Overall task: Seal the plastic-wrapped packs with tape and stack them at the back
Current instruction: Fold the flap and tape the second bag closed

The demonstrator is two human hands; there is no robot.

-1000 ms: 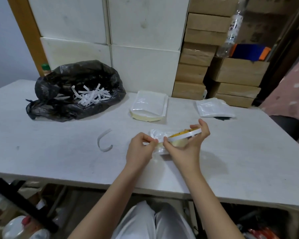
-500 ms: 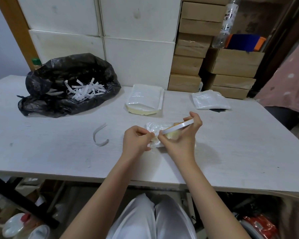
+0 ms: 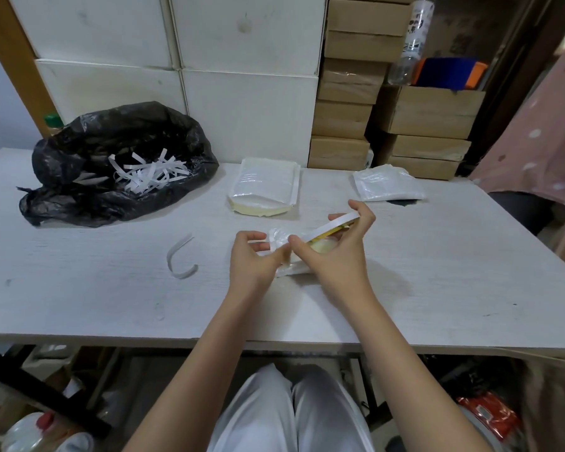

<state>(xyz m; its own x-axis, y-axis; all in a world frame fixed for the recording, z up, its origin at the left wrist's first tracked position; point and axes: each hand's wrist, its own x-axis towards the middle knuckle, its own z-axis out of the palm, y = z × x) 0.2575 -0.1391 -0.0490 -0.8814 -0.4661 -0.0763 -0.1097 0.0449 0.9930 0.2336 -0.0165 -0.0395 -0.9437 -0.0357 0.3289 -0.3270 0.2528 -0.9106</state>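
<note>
The surface (image 3: 437, 288) is matt white board with a faint wood grain and a few scuffs. At 10 o'clock a crinkled, glossy black plastic bag (image 3: 88, 177) holds white paper strips (image 3: 147, 172); at 12 o'clock glossy clear-plastic packs (image 3: 263, 187) shine softly. Behind them stand matt brown cardboard boxes (image 3: 343, 119), some with shiny tape.
</note>
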